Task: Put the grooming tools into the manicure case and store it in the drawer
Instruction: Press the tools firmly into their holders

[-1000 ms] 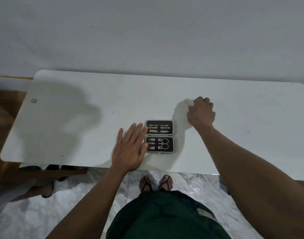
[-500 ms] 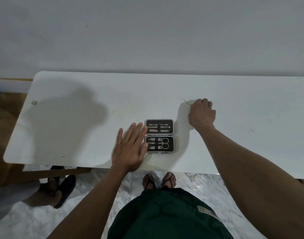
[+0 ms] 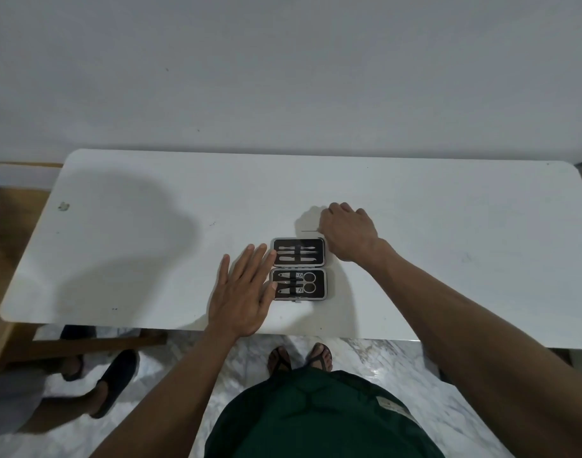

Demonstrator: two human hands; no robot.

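The manicure case (image 3: 324,269) lies open and flat on the white table (image 3: 150,226), near its front edge. Its far half holds several slim metal tools; its near half holds clippers and small scissors. My left hand (image 3: 245,292) rests flat on the table, fingers spread, touching the case's left edge. My right hand (image 3: 347,234) is closed just beyond the case's far right corner, pinching a thin metal grooming tool (image 3: 310,231) whose tip sticks out to the left.
A pale wall rises right behind the table. Another person's sandalled foot (image 3: 113,388) stands on the marble floor at the lower left, beside a wooden piece under the table's left end. My own feet (image 3: 299,358) are below the table edge.
My right hand has moved towards the case with the thin tool, whose tip now points left instead of up-left. My left hand stays put. The other person's foot has stepped further into view.
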